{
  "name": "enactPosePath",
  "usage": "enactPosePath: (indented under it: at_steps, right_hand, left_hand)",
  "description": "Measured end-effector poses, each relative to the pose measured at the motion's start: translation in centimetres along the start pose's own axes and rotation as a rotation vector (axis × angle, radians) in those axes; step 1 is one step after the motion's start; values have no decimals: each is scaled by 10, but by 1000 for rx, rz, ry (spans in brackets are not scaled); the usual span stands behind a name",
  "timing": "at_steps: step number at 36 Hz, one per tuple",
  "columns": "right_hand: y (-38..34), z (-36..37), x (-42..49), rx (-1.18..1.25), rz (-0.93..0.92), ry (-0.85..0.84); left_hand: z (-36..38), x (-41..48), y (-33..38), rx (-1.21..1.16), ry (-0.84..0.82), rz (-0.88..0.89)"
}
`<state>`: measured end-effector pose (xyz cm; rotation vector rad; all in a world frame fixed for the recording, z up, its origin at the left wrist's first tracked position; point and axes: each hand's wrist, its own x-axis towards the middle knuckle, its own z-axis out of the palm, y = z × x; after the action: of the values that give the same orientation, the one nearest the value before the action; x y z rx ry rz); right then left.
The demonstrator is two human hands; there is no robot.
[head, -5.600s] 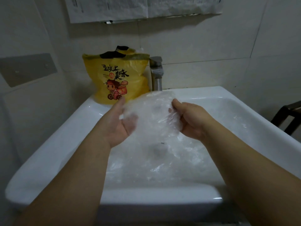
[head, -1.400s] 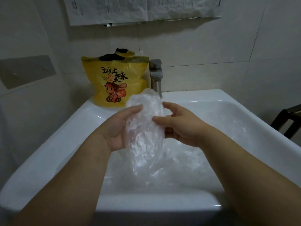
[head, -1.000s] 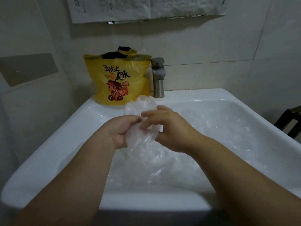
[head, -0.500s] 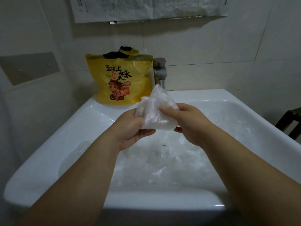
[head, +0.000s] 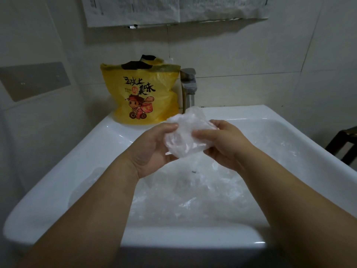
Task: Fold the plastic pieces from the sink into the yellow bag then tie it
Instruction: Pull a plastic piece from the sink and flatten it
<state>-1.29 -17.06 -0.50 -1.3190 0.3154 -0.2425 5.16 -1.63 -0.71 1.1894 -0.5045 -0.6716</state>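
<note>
A folded, crumpled clear plastic piece (head: 185,136) is held above the white sink (head: 58,182), between both hands. My left hand (head: 154,147) grips its left side with thumb on top. My right hand (head: 220,144) pinches its right side. More clear plastic pieces (head: 193,194) lie loose in the sink basin below. The yellow bag (head: 143,93), printed with a cartoon figure and dark at its open top, stands on the sink's back left corner.
A metal faucet (head: 189,88) stands right of the yellow bag against the tiled wall. Paper sheets (head: 173,8) hang on the wall above. A dark chair frame (head: 343,144) shows at the right edge. A grey plate (head: 34,80) is fixed to the left wall.
The long plastic sheet that hung from my hands has been folded down into a small compact bundle. Both hands have closed in on it and now hold it higher, nearer the bag.
</note>
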Motion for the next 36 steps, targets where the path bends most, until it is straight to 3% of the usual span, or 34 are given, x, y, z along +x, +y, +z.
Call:
enactPosePath:
  at_steps: [5,8,11,14,18,22,24,27,30,36]
  right_hand:
    - [4,3,-5,-339,-28,-60]
    - [3,4,-2,-211,-21,-45]
    - [0,2,0,35,103,-82]
    - [2,7,-5,-12,194,-188]
    - [4,4,-3,-27,94,-93]
    - [6,0,0,-112,60,-77]
    - [6,0,0,-113,69,-96]
    - [2,-3,-1,-16,71,-152]
    - [-5,-8,-3,86,82,-212]
    - [-11,-13,-7,147,116,-308]
  left_hand:
    - [-2,0,-4,177,71,-23]
    - [0,3,-7,286,200,26]
    - [-2,6,-5,113,237,48]
    - [-3,7,-4,88,248,40]
    - [-3,8,-5,77,199,33]
    - [1,4,-7,333,120,34]
    - [0,4,-10,413,181,73]
    - [-3,5,-7,239,244,93]
    - [-6,5,-2,81,190,86]
    - [-11,4,0,5,143,75]
